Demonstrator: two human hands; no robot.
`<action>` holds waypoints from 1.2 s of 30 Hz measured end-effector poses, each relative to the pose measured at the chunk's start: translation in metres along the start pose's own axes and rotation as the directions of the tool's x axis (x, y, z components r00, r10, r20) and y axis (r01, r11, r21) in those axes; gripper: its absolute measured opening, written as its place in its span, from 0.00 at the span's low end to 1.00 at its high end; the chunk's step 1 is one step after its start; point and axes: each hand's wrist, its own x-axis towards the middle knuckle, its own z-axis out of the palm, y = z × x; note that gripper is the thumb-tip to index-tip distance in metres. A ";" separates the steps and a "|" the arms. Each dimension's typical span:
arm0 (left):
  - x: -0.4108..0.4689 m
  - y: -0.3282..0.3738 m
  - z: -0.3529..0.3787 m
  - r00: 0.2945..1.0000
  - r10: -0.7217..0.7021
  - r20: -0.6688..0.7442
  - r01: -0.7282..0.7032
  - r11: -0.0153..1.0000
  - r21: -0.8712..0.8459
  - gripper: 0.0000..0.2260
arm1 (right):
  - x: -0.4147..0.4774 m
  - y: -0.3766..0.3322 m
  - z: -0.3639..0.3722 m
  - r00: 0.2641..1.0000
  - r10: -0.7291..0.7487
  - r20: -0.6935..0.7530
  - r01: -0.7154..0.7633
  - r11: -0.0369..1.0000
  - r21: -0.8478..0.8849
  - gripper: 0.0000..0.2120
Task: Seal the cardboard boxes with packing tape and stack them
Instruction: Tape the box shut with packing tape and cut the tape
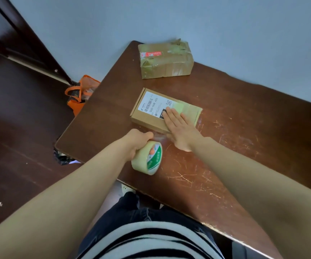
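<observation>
1. The left hand (138,141) grips the tape roll (148,159), with its fingers curled round the band and fingertips showing inside the core. The right hand (179,126) lies flat with straight fingers on top of the flat box (151,111), pressing on the label and on a greenish tape strip (188,111).
2. The flat box lies in the middle of the table (225,146). The roll is just near-left of it, and the taped box (166,59) is well apart at the far edge, by the wall.
3. The flat box looks thin, light and quite stiff. I judge that it slides easily on the smooth wood, so the flat palm is needed to keep it in place while the tape is pulled.
4. For lifting, the two long side edges seem the best hold. The label looks glossy and slippery.
5. The tape film is thin and sticky and can fold onto itself. I cannot tell if a piece is stretched between roll and box.
6. The taped box looks bulkier, with a wrinkled top, so the flat box may rock when placed on it.
</observation>
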 end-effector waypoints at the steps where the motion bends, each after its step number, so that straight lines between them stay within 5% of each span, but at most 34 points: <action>1: 0.000 0.001 -0.001 1.000 0.002 0.009 -0.002 1.000 -0.011 0.08 | 0.001 0.001 0.000 1.000 -0.001 0.005 0.001 1.000 -0.014 0.33; 5: -0.003 0.000 -0.003 0.999 0.028 0.040 -0.024 0.996 -0.085 0.08 | 0.001 0.000 0.000 0.999 -0.006 0.047 0.007 1.000 -0.028 0.42; 7: -0.008 0.003 -0.005 0.998 0.052 0.048 -0.045 0.990 -0.137 0.06 | -0.001 0.000 -0.013 0.997 -0.014 0.072 0.001 0.984 0.178 0.41; 8: -0.011 0.005 -0.007 0.996 0.068 0.050 -0.060 0.987 -0.148 0.06 | 0.000 0.001 -0.023 0.998 0.040 0.051 -0.059 0.895 0.442 0.37; 10: -0.017 0.009 -0.008 0.992 0.107 0.066 -0.095 0.982 -0.161 0.03 | -0.005 -0.002 -0.037 0.954 0.298 0.045 -0.165 0.393 0.905 0.27; 11: -0.020 0.012 -0.007 0.989 0.128 0.073 -0.114 0.979 -0.170 0.03 | -0.010 -0.007 -0.043 0.901 0.430 0.063 -0.142 0.154 0.978 0.21; 12: -0.023 0.016 -0.006 0.986 0.152 0.074 -0.137 0.975 -0.174 0.02 | -0.012 -0.011 -0.046 0.858 0.501 0.110 -0.138 0.020 0.990 0.13; 14: -0.027 0.025 -0.002 0.977 0.201 0.077 -0.185 0.966 -0.182 0.03 | -0.020 -0.021 -0.053 0.838 0.488 0.247 -0.237 -0.083 0.968 0.12; 16: -0.027 0.034 0.004 0.969 0.229 0.095 -0.207 0.958 -0.196 0.07 | -0.028 -0.028 -0.057 0.836 0.473 0.280 -0.288 -0.057 0.956 0.17; 21: -0.030 0.050 0.027 0.941 0.287 0.178 -0.254 0.949 -0.188 0.05 | -0.043 -0.015 -0.066 0.737 0.676 -0.023 -0.087 0.129 0.988 0.07; 27: -0.032 0.075 0.046 0.866 0.287 0.410 -0.195 0.948 -0.252 0.45 | -0.069 0.003 -0.076 0.634 0.765 -0.113 -0.005 0.151 0.989 0.11; 29: -0.037 0.085 0.052 0.883 0.330 0.335 -0.264 0.937 -0.228 0.37 | -0.075 0.009 -0.080 0.621 0.773 -0.134 -0.006 0.176 0.984 0.09; 32: -0.043 0.094 0.064 0.899 0.357 0.255 -0.287 0.918 -0.273 0.13 | -0.084 0.016 -0.084 0.591 0.791 -0.159 -0.029 0.218 0.975 0.10; 36: -0.044 0.102 0.075 0.905 0.355 0.236 -0.276 0.910 -0.308 0.06 | -0.088 0.020 -0.083 0.581 0.797 -0.166 -0.090 0.265 0.960 0.11</action>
